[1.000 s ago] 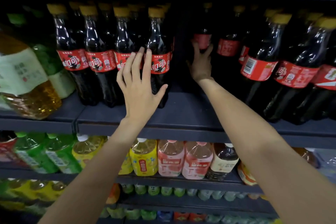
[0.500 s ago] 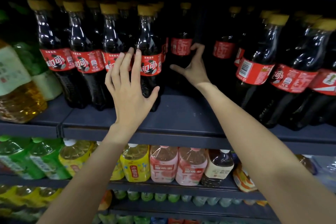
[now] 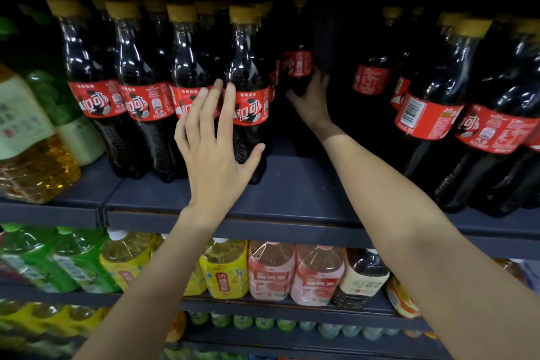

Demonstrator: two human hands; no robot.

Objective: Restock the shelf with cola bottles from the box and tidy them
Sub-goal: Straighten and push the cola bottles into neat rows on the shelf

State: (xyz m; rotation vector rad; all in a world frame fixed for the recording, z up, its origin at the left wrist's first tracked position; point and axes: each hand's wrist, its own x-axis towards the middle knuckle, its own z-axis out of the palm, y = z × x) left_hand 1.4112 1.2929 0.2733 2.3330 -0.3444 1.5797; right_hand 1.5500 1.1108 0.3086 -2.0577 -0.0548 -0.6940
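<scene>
From the head camera, a dark blue metal shelf (image 3: 292, 184) carries rows of dark plastic cola bottles with yellow caps and red labels. A front row of four stands upright at the left, and the rightmost front cola bottle (image 3: 248, 90) of that row is the one nearest the left hand (image 3: 216, 152). That hand is spread flat with straight fingers; its fingertips (image 3: 229, 89) lie against the red labels of this bottle and its left neighbour, while the thumb reaches round the bottle's lower right side. The hand does not clasp anything.

Further back, in the shadowed gap in the middle of the shelf, stands a single rear cola bottle (image 3: 296, 63) with the same red label and yellow cap. The right hand (image 3: 312, 99) reaches deep into the gap and holds this bottle low down, below its label, thumb on the left and fingers wrapped on the right. The bottle stands upright, just behind and to the right of the front row.

To the right, a tilted group of cola bottles (image 3: 467, 114) leans well apart from both hands. At far left sit large yellow oil jugs (image 3: 32, 164), and the lower shelf holds pink tea bottles (image 3: 295, 275).
</scene>
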